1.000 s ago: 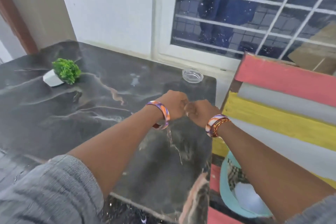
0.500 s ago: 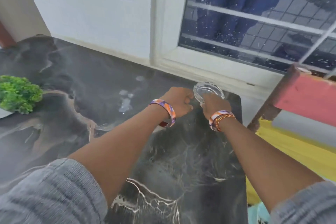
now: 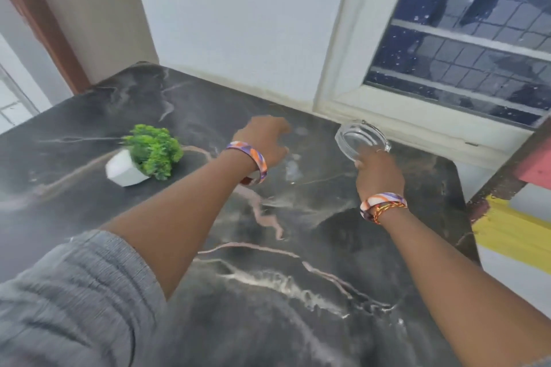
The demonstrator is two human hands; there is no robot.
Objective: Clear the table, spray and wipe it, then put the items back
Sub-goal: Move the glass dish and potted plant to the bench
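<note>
A dark marble table [image 3: 268, 262] fills the lower view. My right hand [image 3: 377, 174] grips a clear glass ashtray [image 3: 360, 137] by its near rim and holds it tilted above the table's far right corner. My left hand [image 3: 265, 138] hovers over the middle of the table with loosely curled fingers and holds nothing. A small green plant in a white pot [image 3: 143, 158] lies tipped on its side to the left of my left hand. Pale smudges mark the table surface between my two hands.
A white wall and a barred window [image 3: 465, 39] stand just behind the table. A painted wooden pallet in red, grey and yellow [image 3: 518, 211] leans at the table's right edge. A brown door frame [image 3: 38, 18] is at the far left.
My right hand has lifted the glass ashtray off the table and tilted it. My left hand has left the ashtray and moved left toward the plant. The view has swung left.
</note>
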